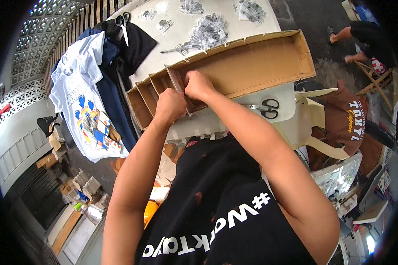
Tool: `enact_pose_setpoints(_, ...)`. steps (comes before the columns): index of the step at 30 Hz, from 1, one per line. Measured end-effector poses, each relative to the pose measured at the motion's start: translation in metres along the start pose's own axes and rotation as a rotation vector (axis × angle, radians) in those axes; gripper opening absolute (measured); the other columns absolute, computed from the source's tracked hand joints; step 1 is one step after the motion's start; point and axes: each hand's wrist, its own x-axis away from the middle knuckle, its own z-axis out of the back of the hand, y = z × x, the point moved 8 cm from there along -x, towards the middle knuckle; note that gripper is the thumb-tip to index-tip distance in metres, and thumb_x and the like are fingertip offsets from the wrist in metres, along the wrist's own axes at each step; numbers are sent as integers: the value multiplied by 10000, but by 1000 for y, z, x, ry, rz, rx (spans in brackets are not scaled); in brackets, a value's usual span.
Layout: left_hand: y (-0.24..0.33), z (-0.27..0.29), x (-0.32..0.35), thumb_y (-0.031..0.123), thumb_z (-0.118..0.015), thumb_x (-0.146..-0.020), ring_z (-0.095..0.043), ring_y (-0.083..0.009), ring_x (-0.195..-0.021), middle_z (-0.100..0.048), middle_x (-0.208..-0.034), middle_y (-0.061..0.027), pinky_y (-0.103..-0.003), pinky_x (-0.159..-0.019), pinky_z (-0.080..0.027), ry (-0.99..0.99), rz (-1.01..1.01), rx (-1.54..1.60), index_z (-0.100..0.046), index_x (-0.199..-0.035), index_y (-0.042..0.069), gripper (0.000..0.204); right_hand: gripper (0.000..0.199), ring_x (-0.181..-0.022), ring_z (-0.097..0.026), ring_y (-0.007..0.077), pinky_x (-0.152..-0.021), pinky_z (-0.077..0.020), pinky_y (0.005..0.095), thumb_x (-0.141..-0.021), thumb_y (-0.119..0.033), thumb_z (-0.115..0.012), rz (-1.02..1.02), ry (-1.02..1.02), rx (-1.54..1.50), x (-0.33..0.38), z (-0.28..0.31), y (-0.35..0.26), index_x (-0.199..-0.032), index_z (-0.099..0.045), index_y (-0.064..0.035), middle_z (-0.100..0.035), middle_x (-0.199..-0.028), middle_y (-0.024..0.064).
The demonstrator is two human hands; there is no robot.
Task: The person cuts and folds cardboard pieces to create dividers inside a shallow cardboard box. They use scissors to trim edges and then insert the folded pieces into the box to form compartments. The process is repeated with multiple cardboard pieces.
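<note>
A long open cardboard box lies across the table. Its left part is split into narrow compartments by upright cardboard dividers. My left hand is closed at the near end of the rightmost cardboard divider. On that divider's other side, my right hand is also closed, knuckles up, with its fingers pressed against the panel. The two hands are close together, and the fingertips are partly hidden. This panel stands slightly tilted and pokes above the box's far wall.
Behind the box, small printed plastic packets and a pen lie on the white table. Scissors rest near my right forearm; another pair lies on dark cloth. Shirts hang at left. A plastic chair stands right.
</note>
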Motion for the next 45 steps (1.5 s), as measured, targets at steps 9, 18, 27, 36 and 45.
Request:
enact_pose_setpoints(9, 14, 9, 5, 270, -601, -917, -703, -401, -877, -686, -924, -306, -429, -792, -569, -169, 26, -16, -700, -864, -81, 369, 240, -1003, -697, 335, -864, -553, 419, -719, -72, -620, -108, -284, 269, 4, 10, 17, -914, -740, 0, -712, -1025, 223)
enact_pose_setpoints(18, 9, -5, -10, 174, -638, -808, -693, -388, -941, -691, -947, -279, -416, -805, -567, -114, -131, -348, -740, -885, -9, 223, 213, -977, -715, 280, -820, -561, 376, -753, -105, -608, -178, -352, 412, 17, 24, 1, -889, -763, -53, -738, -1013, 157)
enact_pose_setpoints(27, -9, 5, -10, 290, -563, -916, -706, -356, -786, -696, -780, -217, -423, -730, -561, -222, -51, -73, -733, -836, -17, 359, 351, -1046, -672, 361, -867, -545, 435, -793, -267, -634, 45, -357, 343, 39, 0, -16, -1047, -736, -48, -711, -1057, 208)
enact_pose_setpoints(36, -61, 100, 66, 125, -668, -850, -563, -347, -1078, -613, -1129, -134, -478, -980, -404, 1035, -476, 158, -614, -1176, 59, 337, 572, -830, -670, 378, -773, -511, 442, -941, -569, -532, -18, 74, 272, 76, 25, -40, -884, -689, -22, -695, -844, 206)
enact_pose_setpoints(45, -98, 50, 35, 42, -551, -848, -351, -341, -1363, -443, -1414, -149, -504, -1142, -227, 917, -385, 408, -425, -1398, 21, 565, 621, -933, -646, 418, -830, -487, 476, -948, -581, -513, -101, 514, 439, 39, -11, -64, -941, -643, 26, -676, -914, 261)
